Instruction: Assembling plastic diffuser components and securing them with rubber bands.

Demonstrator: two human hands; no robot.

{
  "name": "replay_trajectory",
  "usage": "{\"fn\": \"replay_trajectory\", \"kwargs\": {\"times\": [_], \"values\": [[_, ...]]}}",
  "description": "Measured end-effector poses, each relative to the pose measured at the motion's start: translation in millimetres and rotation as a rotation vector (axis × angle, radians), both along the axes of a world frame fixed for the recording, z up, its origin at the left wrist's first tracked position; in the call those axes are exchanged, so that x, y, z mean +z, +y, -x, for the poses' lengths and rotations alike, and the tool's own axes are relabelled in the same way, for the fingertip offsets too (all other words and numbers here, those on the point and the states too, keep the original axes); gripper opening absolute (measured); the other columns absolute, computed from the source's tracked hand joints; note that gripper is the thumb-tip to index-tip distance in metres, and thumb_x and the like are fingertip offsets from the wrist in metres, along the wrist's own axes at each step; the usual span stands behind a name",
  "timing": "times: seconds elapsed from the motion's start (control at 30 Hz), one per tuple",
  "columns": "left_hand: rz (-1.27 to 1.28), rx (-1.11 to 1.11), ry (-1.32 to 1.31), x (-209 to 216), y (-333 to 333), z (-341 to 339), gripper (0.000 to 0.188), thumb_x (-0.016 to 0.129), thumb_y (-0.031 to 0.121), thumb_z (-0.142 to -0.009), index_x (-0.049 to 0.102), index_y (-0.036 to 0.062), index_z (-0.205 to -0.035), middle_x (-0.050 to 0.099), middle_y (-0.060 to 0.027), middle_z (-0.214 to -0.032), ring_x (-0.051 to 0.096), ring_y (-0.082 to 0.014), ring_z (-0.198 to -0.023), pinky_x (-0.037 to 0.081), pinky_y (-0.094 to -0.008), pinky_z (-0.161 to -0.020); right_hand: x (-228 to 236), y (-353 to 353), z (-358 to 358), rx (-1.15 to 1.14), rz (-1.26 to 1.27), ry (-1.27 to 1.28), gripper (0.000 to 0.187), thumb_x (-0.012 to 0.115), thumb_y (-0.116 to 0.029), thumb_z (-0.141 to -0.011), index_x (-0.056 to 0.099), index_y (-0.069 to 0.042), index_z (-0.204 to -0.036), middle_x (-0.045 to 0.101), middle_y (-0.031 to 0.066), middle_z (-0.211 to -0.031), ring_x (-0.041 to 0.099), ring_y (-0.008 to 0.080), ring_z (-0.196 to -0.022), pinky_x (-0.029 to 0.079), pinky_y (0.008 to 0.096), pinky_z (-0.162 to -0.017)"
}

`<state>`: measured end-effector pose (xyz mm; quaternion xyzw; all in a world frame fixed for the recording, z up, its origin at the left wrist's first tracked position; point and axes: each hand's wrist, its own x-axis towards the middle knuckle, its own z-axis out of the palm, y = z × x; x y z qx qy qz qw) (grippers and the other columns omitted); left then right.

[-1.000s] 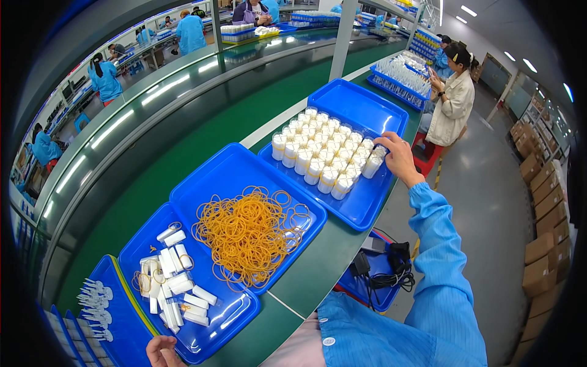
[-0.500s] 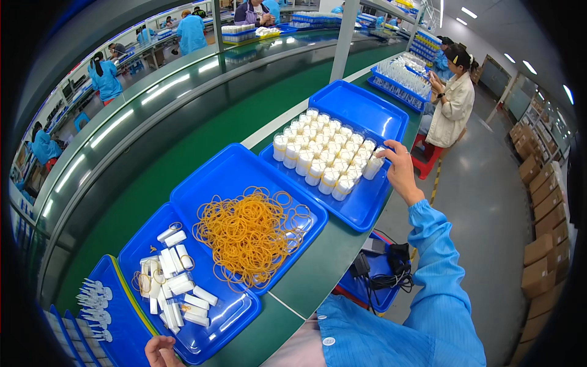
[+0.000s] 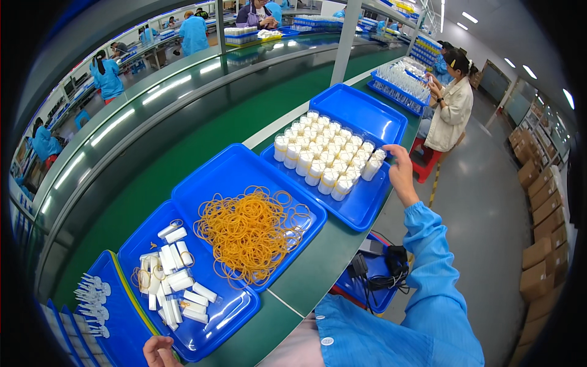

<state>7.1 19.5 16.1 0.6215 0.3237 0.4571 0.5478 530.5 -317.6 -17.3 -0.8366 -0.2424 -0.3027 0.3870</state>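
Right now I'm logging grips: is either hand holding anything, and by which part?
No hold shows. The right hand is beside the end white bundle; whether it touches cannot be told. The left hand shows nothing in it.

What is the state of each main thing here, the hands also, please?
left hand: loosely curled, partly out of view
right hand: beside the end bundle, contact unclear
white bundles: banded, upright, in rows
rubber bands: loose, heaped
white pieces: mostly lying, jumbled
black cable: coiled
ceiling lights: lit
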Motion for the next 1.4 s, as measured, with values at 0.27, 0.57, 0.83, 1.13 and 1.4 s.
{"fn": "replay_trajectory", "kwargs": {"times": [0.27, 0.57, 0.83, 1.13, 1.4], "values": [[-0.022, 0.023, 0.005, -0.2, 0.0, 1.9, 0.021, 0.056, 0.016, -0.095, 0.057, -0.0004, -0.108, 0.061, -0.0090, -0.098, 0.057, -0.0174, -0.090, 0.045, -0.0290, -0.080, -15.8, -22.4, -27.1, -0.005, -0.174, 0.431, 0.056, 0.044, 0.006, -0.072, 0.055, -0.004, -0.126, 0.056, 0.0090, -0.119, 0.052, 0.0193, -0.107, 0.042, 0.0314, -0.092], [-0.004, -0.004, 0.009, 1.4, -2.2, -0.5, 0.020, 0.055, 0.015, -0.095, 0.057, -0.0003, -0.107, 0.061, -0.0086, -0.098, 0.056, -0.0173, -0.090, 0.045, -0.0285, -0.080, -3.0, -17.6, -29.6, 0.120, -0.181, 0.581, 0.045, 0.065, -0.021, -0.086, 0.057, 0.001, -0.124, 0.061, 0.0124, -0.114, 0.058, 0.0185, -0.098, 0.047, 0.0304, -0.085], [0.001, -0.010, 0.005, 1.0, -1.8, -2.2, 0.020, 0.055, 0.015, -0.094, 0.057, -0.0004, -0.107, 0.061, -0.0090, -0.098, 0.057, -0.0178, -0.090, 0.044, -0.0284, -0.081, -1.3, -17.8, -34.1, 0.132, -0.174, 0.591, 0.038, 0.064, -0.021, -0.087, 0.062, -0.001, -0.119, 0.065, 0.0090, -0.103, 0.060, 0.0153, -0.092, 0.048, 0.0288, -0.080], [-0.009, -0.001, 0.007, 0.5, -2.5, -2.4, 0.021, 0.055, 0.016, -0.094, 0.058, -0.0003, -0.106, 0.061, -0.0086, -0.096, 0.056, -0.0168, -0.088, 0.044, -0.0275, -0.078, -5.3, -13.3, -30.2, 0.093, -0.126, 0.496, 0.035, 0.063, -0.020, -0.088, 0.063, 0.000, -0.117, 0.067, 0.0070, -0.101, 0.063, 0.0131, -0.086, 0.049, 0.0262, -0.078], [-0.021, 0.029, 0.042, 5.6, -2.8, -1.1, 0.021, 0.055, 0.016, -0.094, 0.058, -0.0007, -0.106, 0.062, -0.0087, -0.097, 0.057, -0.0168, -0.089, 0.044, -0.0276, -0.079, -16.5, -13.1, -30.7, 0.089, -0.366, 0.591, 0.035, 0.050, -0.013, -0.094, 0.056, -0.002, -0.127, 0.059, 0.0076, -0.116, 0.056, 0.0128, -0.095, 0.047, 0.0272, -0.080]]}}
